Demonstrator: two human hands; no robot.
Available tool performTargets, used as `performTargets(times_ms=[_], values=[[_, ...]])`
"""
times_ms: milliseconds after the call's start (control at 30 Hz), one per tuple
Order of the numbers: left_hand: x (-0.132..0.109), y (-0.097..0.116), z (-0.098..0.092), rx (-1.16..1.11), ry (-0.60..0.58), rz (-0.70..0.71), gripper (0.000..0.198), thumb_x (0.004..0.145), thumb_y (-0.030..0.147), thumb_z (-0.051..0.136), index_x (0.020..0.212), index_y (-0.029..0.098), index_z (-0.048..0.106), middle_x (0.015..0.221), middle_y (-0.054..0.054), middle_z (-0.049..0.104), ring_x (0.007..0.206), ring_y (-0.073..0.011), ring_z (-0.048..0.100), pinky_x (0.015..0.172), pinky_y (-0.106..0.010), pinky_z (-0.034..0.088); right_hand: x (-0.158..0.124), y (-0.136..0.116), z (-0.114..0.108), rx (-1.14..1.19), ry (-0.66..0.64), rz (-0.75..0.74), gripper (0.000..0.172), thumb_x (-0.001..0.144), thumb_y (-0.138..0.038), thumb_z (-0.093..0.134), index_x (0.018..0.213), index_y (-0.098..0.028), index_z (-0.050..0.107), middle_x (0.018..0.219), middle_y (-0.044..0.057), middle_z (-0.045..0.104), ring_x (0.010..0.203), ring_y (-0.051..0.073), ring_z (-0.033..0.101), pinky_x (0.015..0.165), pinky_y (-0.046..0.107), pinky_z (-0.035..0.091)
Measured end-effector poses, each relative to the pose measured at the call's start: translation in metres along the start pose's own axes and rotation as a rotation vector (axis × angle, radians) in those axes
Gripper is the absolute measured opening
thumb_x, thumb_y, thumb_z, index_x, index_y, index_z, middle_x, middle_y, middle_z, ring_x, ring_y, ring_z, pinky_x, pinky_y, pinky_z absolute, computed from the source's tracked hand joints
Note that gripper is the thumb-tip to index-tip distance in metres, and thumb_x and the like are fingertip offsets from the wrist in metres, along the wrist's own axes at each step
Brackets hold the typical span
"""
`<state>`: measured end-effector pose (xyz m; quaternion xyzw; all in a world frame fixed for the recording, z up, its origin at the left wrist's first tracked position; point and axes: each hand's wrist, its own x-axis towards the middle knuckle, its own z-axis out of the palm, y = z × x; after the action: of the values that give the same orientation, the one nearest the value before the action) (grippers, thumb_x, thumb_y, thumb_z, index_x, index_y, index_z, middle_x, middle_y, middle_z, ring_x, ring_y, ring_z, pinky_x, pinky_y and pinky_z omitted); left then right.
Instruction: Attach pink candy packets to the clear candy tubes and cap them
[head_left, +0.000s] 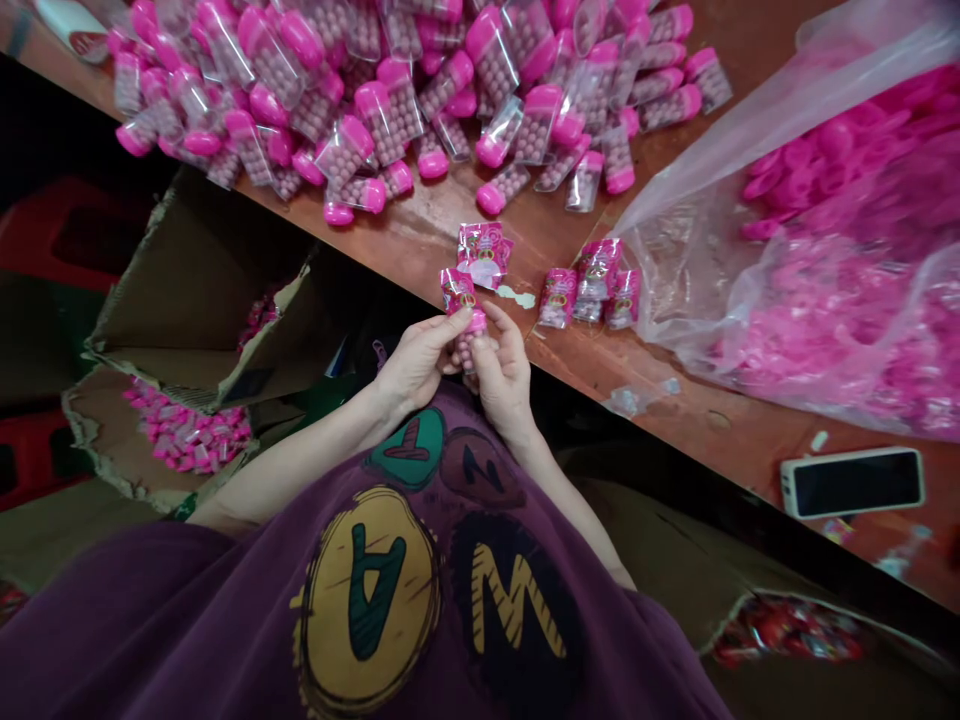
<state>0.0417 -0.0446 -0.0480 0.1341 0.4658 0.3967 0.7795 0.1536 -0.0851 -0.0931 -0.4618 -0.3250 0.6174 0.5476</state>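
In front of my chest, at the table's edge, both hands are closed around one small clear candy bottle (465, 352) with a pink cap and pink balls inside. My left hand (420, 358) pinches it from the left, its thumb by the cap. From the right, my right hand (507, 372) grips the same bottle with thumb and fingers. A pink printed sachet (456, 287) sticks up just beyond the left thumb, against the cap; whether fingers pinch it is unclear. More pink sachets (480, 243) lie just past it, and a small group of filled sachets (598, 268) sits to the right.
A large heap of pink-capped candy bottles (390, 110) covers the far table. At right lies a clear plastic bag (675, 215) of pink plastic pieces, with a phone (855, 482) nearer. Below left are open cardboard boxes (187, 290), one holding pink-capped pieces (191, 430).
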Motion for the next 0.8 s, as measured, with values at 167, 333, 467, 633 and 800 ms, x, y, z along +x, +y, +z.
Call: performTargets(times_ms=[167, 333, 467, 633, 800], values=[[-0.003, -0.001, -0.007, 0.03, -0.012, 0.046, 0.033, 0.076, 0.035, 0.094, 0.084, 0.012, 0.072, 0.07, 0.002, 0.063, 0.057, -0.0037, 0.053, 0.05, -0.016, 0.036, -0.005, 0.007, -0.004, -0.098, 0.008, -0.077, 0.051, 0.098, -0.055, 0.07, 0.141, -0.03, 0.055, 0.078, -0.004, 0.069, 0.066, 0.013, 0.065, 0.064, 0.028, 0.057], [-0.01, -0.001, -0.01, 0.046, -0.025, 0.063, 0.037, 0.077, 0.042, 0.093, 0.081, 0.011, 0.073, 0.068, 0.001, 0.062, 0.057, -0.0035, 0.052, 0.049, -0.016, 0.034, -0.011, 0.014, -0.008, -0.294, 0.005, -0.204, 0.051, 0.102, -0.05, 0.065, 0.149, -0.033, 0.05, 0.082, -0.004, 0.072, 0.068, 0.013, 0.067, 0.067, 0.03, 0.057], [-0.009, 0.001, -0.013, 0.052, -0.039, 0.043, 0.037, 0.078, 0.041, 0.093, 0.078, 0.011, 0.071, 0.067, 0.001, 0.062, 0.055, -0.0035, 0.051, 0.048, -0.016, 0.033, -0.011, 0.011, -0.008, -0.283, -0.007, -0.206, 0.052, 0.102, -0.05, 0.065, 0.149, -0.032, 0.049, 0.084, -0.004, 0.074, 0.068, 0.011, 0.067, 0.065, 0.027, 0.056], [-0.006, -0.003, -0.011, -0.052, -0.037, -0.025, 0.034, 0.08, 0.036, 0.092, 0.081, 0.01, 0.071, 0.067, 0.002, 0.059, 0.054, -0.0025, 0.049, 0.046, -0.015, 0.031, -0.007, 0.007, -0.002, -0.218, -0.013, -0.176, 0.053, 0.104, -0.054, 0.061, 0.149, -0.032, 0.047, 0.088, -0.002, 0.074, 0.075, 0.014, 0.072, 0.073, 0.031, 0.061], [-0.005, -0.006, -0.012, -0.071, -0.046, -0.045, 0.036, 0.085, 0.04, 0.088, 0.078, 0.012, 0.067, 0.066, 0.002, 0.059, 0.053, -0.0036, 0.051, 0.046, -0.016, 0.033, -0.006, 0.01, -0.003, -0.244, -0.023, -0.165, 0.051, 0.106, -0.051, 0.057, 0.152, -0.034, 0.043, 0.091, -0.001, 0.075, 0.072, 0.015, 0.072, 0.072, 0.033, 0.064]])
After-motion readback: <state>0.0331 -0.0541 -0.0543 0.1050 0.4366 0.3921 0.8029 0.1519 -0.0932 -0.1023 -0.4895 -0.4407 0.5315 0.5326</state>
